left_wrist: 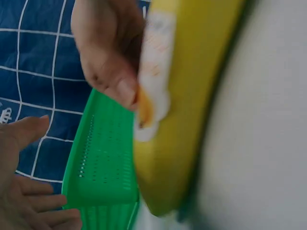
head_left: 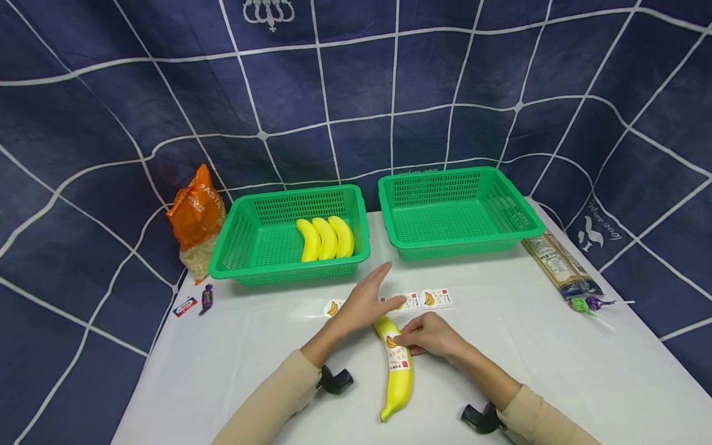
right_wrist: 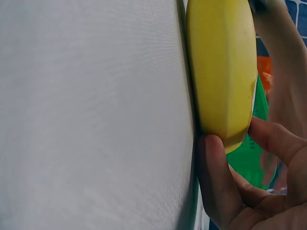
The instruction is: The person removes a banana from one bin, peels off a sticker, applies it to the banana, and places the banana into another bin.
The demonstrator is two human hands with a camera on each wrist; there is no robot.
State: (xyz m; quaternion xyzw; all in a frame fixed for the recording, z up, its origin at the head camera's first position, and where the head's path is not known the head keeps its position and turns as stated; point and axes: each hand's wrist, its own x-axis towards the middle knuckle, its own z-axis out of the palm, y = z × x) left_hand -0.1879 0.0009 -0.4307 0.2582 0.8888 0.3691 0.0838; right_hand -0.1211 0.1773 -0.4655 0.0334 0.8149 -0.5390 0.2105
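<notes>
Left hand [head_left: 364, 303] hovers with fingers straight and relaxed over the far end of the banana [head_left: 396, 371], its palm above the sticker sheet [head_left: 414, 301]. Lying on the white table [head_left: 233, 364] in front of the two green baskets [head_left: 289, 238], the banana is smooth, bright yellow and slightly curved, with a white label [head_left: 397, 355] carrying a small banana picture and a red mark stuck across its upper half. Right hand [head_left: 431, 337] curls against the banana, fingertips pinching it at the label's edge.
</notes>
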